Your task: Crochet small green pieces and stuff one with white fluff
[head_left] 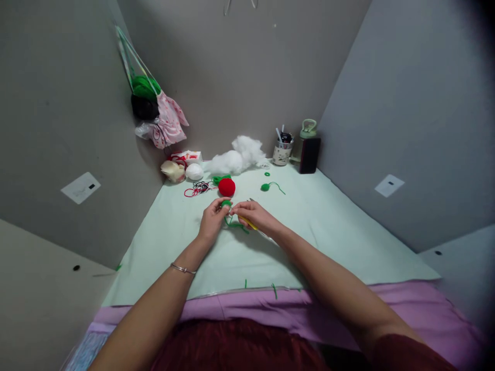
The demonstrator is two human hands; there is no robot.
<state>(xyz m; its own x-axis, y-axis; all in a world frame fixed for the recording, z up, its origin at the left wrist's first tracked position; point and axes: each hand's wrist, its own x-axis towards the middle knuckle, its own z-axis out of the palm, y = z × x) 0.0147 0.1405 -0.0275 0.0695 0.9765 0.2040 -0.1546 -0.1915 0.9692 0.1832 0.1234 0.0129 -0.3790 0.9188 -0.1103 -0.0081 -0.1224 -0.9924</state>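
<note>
My left hand [213, 218] pinches a small green crocheted piece [226, 204] over the middle of the cloth. In my right hand [255, 215] is a crochet hook with a yellow handle [247, 222], its tip close against the green piece. Loose green yarn [236, 225] hangs below the piece and lies on the cloth. Just beyond my left hand sits a red ball [227, 187]. A dark pointed tip [251, 200] shows behind my right hand; I cannot tell what it belongs to.
Tangled red and black yarn [200, 189] lies left of the red ball. White stuffing [235, 158] is heaped by the wall. A green ball with a tail [265, 187] and a small green ring [267, 174] lie right. Behind stand a pen cup [282, 153] and black phone-like slab [310, 155].
</note>
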